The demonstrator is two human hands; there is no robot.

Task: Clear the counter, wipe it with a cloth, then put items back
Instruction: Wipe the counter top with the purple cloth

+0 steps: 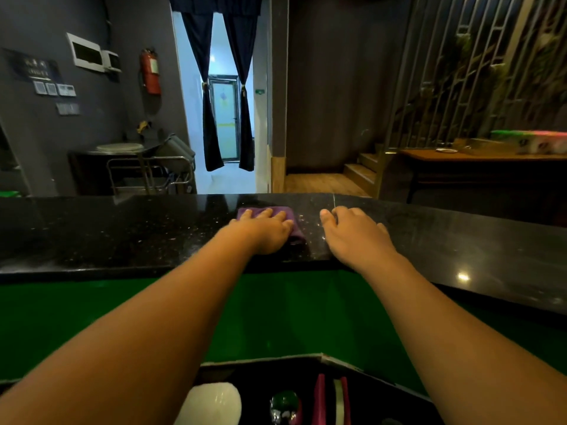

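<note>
Our left hand (264, 231) lies flat, fingers straight, pressing the purple cloth (293, 213) onto the black desk (122, 228) towards its far edge. Our right hand (357, 236) rests just beside it, spread and holding nothing. We judge the cloth soft, light and limp, apt to bunch, so a flat palm over its middle suits. We count one cloth and two hands.

A purple cloth (296, 232) lay flat on the glossy black, speckled tabletop (122, 231), folded into a small pad near the far edge. It was partly covered by the left hand (265, 233), whose straight fingers pressed on it.
</note>
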